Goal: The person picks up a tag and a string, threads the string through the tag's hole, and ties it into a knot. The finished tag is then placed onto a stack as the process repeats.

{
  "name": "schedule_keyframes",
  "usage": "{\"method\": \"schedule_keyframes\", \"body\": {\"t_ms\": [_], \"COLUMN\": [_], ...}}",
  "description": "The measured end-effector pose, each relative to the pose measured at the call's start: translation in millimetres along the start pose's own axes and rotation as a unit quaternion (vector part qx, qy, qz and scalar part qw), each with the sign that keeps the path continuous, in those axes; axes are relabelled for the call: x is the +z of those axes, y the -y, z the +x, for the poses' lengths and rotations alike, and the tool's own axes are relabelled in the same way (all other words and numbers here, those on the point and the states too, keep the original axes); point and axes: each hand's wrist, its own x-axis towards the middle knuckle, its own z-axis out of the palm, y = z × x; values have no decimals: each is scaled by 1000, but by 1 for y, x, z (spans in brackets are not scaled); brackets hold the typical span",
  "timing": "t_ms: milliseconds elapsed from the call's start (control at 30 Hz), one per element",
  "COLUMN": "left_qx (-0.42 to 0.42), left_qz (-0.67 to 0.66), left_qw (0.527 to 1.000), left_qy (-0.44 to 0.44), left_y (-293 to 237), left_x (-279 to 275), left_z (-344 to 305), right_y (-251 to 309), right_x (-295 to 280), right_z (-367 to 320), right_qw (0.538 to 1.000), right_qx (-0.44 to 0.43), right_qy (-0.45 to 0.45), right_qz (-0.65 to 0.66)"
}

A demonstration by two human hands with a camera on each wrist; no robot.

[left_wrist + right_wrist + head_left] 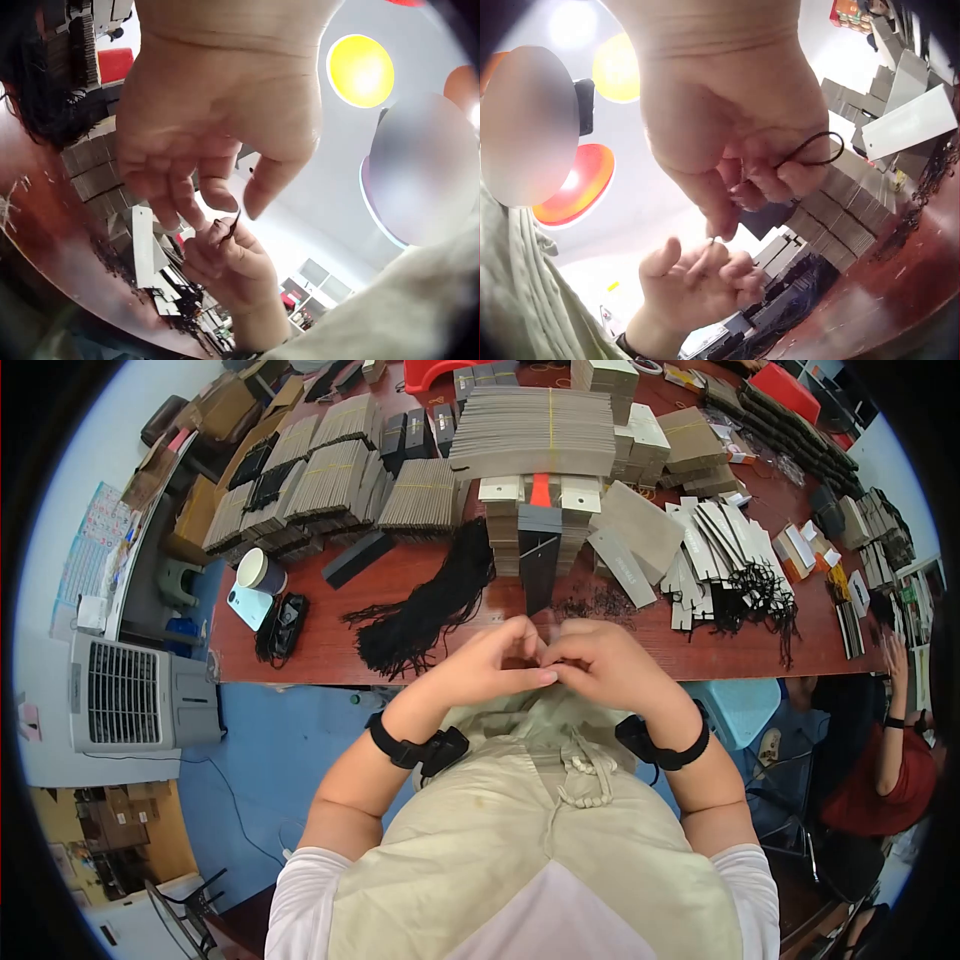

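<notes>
Over the table's front edge, the right hand [612, 660] meets the left hand [488, 662]. A thin black cord [840, 150] is gripped in the right hand [739, 112], its loop standing out beside the curled fingers. A short end of the cord [235, 225] shows at the right hand's pinched thumb and finger [240, 274]. Facing it, the left hand [217, 97] has its thumb apart from loosely bent fingers. In the right wrist view the left hand [694, 281] is close below the cord's tip; whether it touches is unclear.
Black cords [430, 605] lie in a bundle on the red table [320, 645]. Banded grey card stacks [330, 480] stand behind, with a dark upright box [540, 560] in the middle. White tags with black cords [715, 555] lie right; a paper cup [258, 572] stands left.
</notes>
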Motion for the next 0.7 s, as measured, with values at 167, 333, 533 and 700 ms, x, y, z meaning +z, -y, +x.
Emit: {"method": "schedule_keyframes", "body": {"t_ms": [167, 333, 533, 700], "left_qx": [-155, -174, -156, -118], "left_qz": [76, 1, -32, 20], "left_qw": [984, 985, 987, 993], "left_qy": [40, 0, -24, -22], "left_y": [3, 5, 0, -11], "left_x": [-2, -11, -16, -12], "left_z": [6, -1, -8, -12], "right_y": [-20, -56, -80, -87], "right_x": [-7, -34, -36, -41], "right_z": [9, 18, 25, 22], "right_qw": [997, 896, 865, 878], "right_qx": [-41, 100, 140, 160], "right_qy": [-15, -255, -259, -280], "right_qz": [-62, -348, -407, -353]}}
